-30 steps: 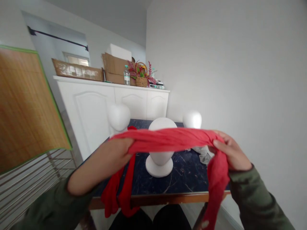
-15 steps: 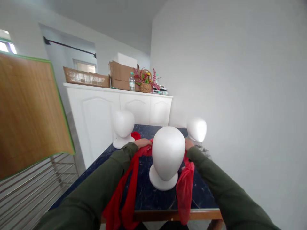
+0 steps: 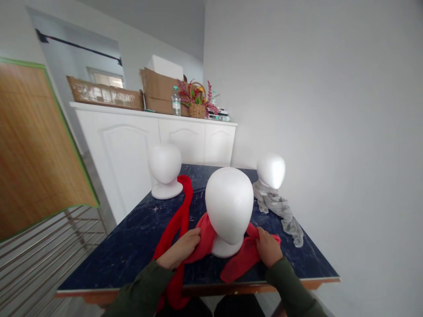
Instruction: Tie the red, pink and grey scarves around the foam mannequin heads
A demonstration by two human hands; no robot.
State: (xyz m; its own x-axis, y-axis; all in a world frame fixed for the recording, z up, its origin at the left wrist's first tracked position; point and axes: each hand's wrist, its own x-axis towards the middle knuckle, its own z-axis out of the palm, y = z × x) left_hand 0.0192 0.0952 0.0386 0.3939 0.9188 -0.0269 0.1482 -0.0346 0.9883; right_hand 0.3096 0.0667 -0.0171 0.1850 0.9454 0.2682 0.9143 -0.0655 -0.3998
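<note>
Red scarf (image 3: 211, 240), thin, crumpled fabric, is seen wrapped around the neck of the white foam head (image 3: 229, 204), which stands between the hands. One scarf end is gripped by the left hand (image 3: 180, 253), closed on the cloth; the other end is pinched under the closed right hand (image 3: 268, 246). A long red tail trails past the left hand over the table (image 3: 132, 246) edge. Half a second ago both hands were reached behind the head; now they are drawn to its front, near the table edge.

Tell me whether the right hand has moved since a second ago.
Yes. The right hand has come down from above the foam head to table level beside its base, gripping the red scarf.
</note>
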